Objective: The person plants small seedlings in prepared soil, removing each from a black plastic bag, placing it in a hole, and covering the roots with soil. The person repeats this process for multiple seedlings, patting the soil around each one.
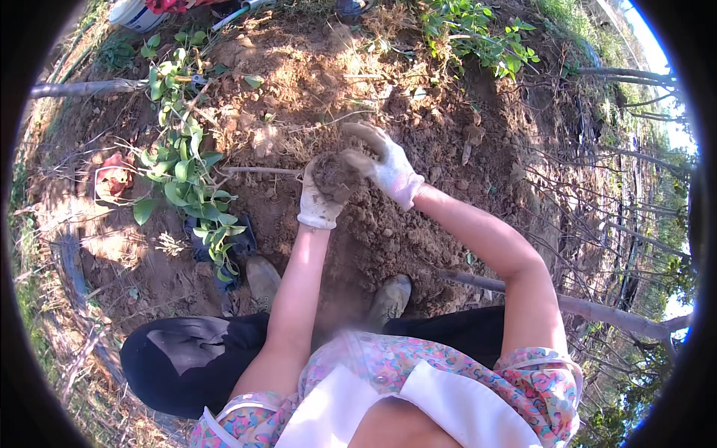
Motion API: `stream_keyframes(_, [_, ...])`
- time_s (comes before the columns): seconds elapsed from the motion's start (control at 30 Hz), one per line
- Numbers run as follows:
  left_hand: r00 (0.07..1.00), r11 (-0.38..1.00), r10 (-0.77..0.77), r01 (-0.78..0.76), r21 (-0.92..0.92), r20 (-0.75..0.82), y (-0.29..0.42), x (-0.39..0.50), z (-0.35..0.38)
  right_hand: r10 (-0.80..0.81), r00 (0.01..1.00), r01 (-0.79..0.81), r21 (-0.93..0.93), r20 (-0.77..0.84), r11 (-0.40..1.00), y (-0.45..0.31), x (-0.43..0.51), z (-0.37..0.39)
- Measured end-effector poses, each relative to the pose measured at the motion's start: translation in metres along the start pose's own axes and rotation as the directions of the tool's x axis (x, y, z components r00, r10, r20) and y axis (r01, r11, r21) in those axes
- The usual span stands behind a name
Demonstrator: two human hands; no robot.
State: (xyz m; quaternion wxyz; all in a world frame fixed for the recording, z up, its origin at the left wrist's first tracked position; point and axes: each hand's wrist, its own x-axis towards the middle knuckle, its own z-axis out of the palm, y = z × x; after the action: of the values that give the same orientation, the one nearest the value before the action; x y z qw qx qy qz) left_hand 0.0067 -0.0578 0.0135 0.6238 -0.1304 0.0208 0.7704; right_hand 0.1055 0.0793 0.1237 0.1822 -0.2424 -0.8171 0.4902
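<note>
My left hand (318, 203), in a soiled white work glove, is closed around a dark clump of soil and fine roots (336, 175). A thin bare stem (263, 169) runs from a leafy green plant (182, 168) on the left to that hand. My right hand (387, 167), gloved too, reaches over the clump from the right with thumb and fingers spread. Its thumb is close against the clump; whether it touches cannot be made out. Loose brown soil (386, 241) lies below both hands.
My shoes (390, 299) stand in the soil. Dark plastic (241, 238) lies under the plant's lower leaves. A white bucket (137, 15) stands at upper left. Leafy green shoots (482, 33) are at upper right; bare branches (610, 316) stretch along the right side.
</note>
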Motion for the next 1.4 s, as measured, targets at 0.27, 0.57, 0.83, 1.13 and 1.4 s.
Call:
stream_keyframes(0.27, [0.717, 0.826, 0.527, -0.309, 0.471, -0.456, -0.04, 0.014, 0.053, 0.35, 0.937, -0.231, 0.747, -0.002, 0.624, 0.012, -0.029, 0.052])
stream_keyframes(0.57, [0.621, 0.646, 0.669, -0.216, 0.732, -0.408, -0.035, 0.011, 0.071, 0.465, 0.883, -0.338, 0.766, 0.058, 0.547, 0.017, -0.018, 0.069])
stream_keyframes(0.83, [0.648, 0.571, 0.745, -0.497, 0.653, -0.159, -0.021, 0.014, 0.014, 0.647, 0.762, -0.255, 0.933, 0.034, 0.252, 0.038, -0.018, 0.12])
stream_keyframes(1.13, [0.71, 0.603, 0.682, -0.411, 0.684, -0.175, -0.005, -0.003, 0.013, 0.626, 0.755, -0.497, 0.793, 0.195, 0.352, 0.007, -0.013, 0.098])
stream_keyframes(1.4, [0.953, 0.947, 0.283, -0.26, 0.187, -0.107, 0.014, -0.009, 0.03, 0.333, 0.933, -0.281, 0.297, -0.139, 0.913, -0.046, -0.004, 0.034])
